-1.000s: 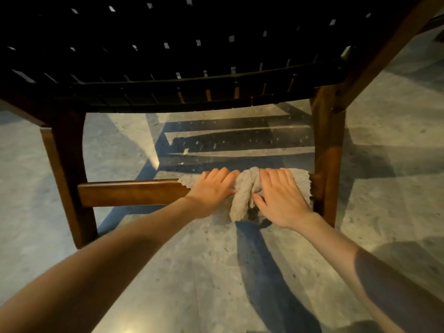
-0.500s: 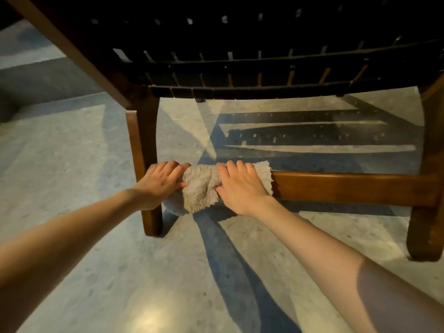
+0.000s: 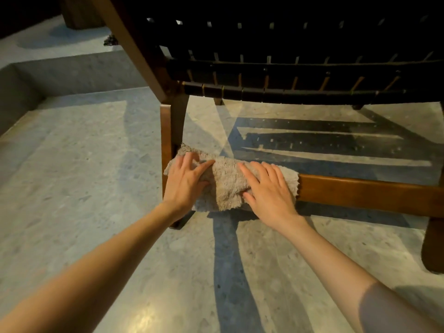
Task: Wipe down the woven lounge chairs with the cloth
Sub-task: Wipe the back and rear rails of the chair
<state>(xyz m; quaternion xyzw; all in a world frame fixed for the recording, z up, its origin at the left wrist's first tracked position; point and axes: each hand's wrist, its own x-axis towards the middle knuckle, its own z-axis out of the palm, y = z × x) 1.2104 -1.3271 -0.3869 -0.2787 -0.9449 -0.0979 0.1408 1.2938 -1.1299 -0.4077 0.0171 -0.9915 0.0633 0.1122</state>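
A lounge chair with a dark woven seat (image 3: 300, 51) and a brown wooden frame stands in front of me. Its low front crossbar (image 3: 365, 192) runs from the left leg (image 3: 171, 126) to the right leg (image 3: 433, 246). A beige fluffy cloth (image 3: 227, 182) is draped over the left end of the crossbar, against the left leg. My left hand (image 3: 185, 180) presses flat on the cloth's left part with spread fingers. My right hand (image 3: 269, 189) lies flat on its right part, fingers straight.
The floor (image 3: 84, 188) is grey speckled stone with shadows of the chair on it. A raised stone step (image 3: 72, 73) runs along the back left. Another wooden leg (image 3: 81, 13) stands at the top left.
Both hands slid the cloth left along the crossbar, from its right end to the left leg. The fingers have now flattened out on the cloth.
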